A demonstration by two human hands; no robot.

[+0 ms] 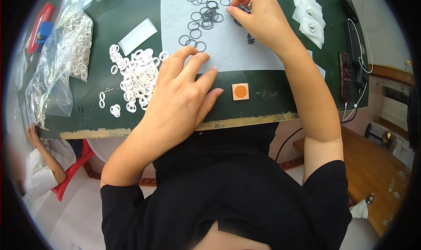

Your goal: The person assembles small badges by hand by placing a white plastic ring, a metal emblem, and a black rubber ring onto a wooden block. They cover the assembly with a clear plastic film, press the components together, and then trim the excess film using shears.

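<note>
Many black rings (206, 22) lie on the pale sheet (237, 61) at one o'clock from the left hand (182, 83), whose fingers are bent and spread apart. At its two o'clock, the right hand (265, 15) bends over small black parts (251, 39); its thumb and forefinger are close, but I cannot tell whether they grip anything. On the green surface (280, 94), white rings (140, 77) heap at the left hand's nine o'clock, and a tile (240, 92) sits at its three o'clock.

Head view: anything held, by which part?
Left hand holds nothing visible. Right hand is by the black pieces; whether it holds one can't be told.
</note>
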